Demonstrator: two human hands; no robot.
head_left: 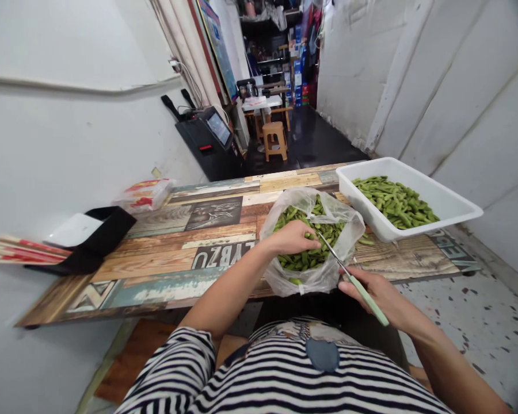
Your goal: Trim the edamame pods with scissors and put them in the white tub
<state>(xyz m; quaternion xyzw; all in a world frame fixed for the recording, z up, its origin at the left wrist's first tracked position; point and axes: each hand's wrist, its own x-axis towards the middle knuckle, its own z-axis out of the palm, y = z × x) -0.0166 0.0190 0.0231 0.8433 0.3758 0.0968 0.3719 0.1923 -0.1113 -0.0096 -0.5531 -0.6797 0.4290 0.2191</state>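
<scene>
A clear plastic bag (354,221) stands open at the table's near edge, filled with green soybean pods (304,261). Over the pods, my left hand (294,237) is closed, its fingertips beside the tips of the scissors; whatever they pinch is too small and hidden to tell. My right hand (373,293) grips the scissors (366,299) by their pale green handles, seen edge-on, at the bag's right side. The metal blades point up and left toward my left fingers. Right of the bag, a white plastic tub (451,214) holds more pods (395,201).
The patchwork wood-print table (155,270) carries a black holder (107,236) with chopsticks (26,248) and a plastic packet (144,194) at left. A few loose pods (365,240) lie between bag and tub. Beyond stand a black touchscreen machine (209,135) and a stool (275,140).
</scene>
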